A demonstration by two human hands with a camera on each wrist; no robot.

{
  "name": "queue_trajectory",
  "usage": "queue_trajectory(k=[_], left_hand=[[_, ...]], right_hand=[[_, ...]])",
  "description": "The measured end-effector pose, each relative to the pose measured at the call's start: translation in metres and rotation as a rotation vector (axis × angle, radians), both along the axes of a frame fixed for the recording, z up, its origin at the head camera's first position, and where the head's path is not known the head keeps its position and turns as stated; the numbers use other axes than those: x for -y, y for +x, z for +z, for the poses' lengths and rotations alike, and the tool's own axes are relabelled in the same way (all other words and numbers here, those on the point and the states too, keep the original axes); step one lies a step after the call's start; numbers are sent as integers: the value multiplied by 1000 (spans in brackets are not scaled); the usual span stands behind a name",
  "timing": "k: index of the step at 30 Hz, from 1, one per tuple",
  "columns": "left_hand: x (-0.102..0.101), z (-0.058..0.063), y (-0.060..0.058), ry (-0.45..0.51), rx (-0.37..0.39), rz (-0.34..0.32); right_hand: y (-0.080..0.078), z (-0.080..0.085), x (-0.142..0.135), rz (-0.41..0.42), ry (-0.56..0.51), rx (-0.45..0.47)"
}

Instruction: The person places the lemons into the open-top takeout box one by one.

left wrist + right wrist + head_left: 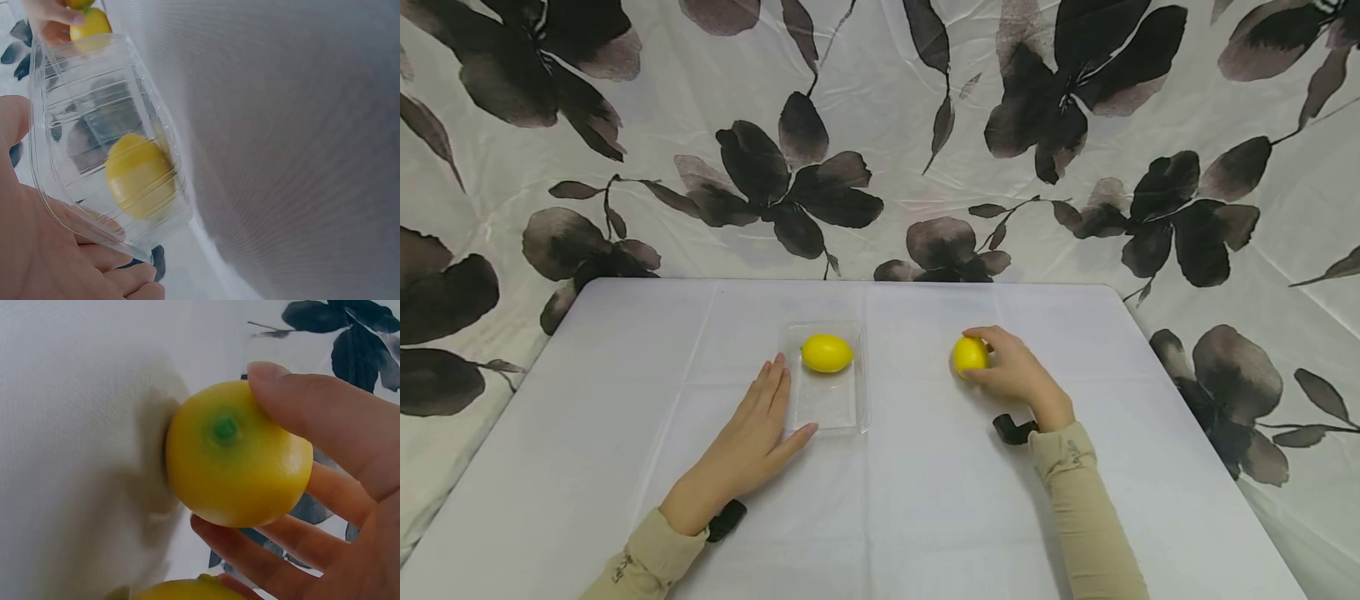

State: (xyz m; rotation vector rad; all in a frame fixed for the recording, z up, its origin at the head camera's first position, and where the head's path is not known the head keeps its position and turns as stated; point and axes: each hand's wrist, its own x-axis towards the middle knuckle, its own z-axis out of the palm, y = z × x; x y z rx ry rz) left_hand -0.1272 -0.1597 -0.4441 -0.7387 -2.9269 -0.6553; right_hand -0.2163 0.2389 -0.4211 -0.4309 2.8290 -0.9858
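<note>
A clear plastic tray [823,406] lies on the table with one yellow lemon [827,353] at its far end. My left hand [741,440] stretches flat along the tray's left side, fingers straight and thumb at the near corner. In the left wrist view the palm and fingers sit against the tray's wall [47,181]. Right of the tray, my right hand [1018,375] holds a second lemon [240,456], with a green nub, between thumb and fingers. Another lemon [187,590] shows beside those fingers in the right wrist view; the hand hides it from the head view.
A white cloth covers the table [917,500], whose far edge meets a floral curtain [917,142]. Black wrist cameras hang under both wrists, the right one [1013,429] close over the cloth.
</note>
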Motion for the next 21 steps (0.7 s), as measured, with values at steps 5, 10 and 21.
queue_trajectory(k=[5, 10, 21], left_hand=[[0, 0, 0, 2, 5, 0], [0, 1, 1, -3, 15, 0], [-1, 4, 1, -5, 10, 4]], right_hand=[[1, -2, 5, -14, 48, -26], [1, -3, 7, -50, 79, -25], [-3, -5, 8, -66, 69, -71]])
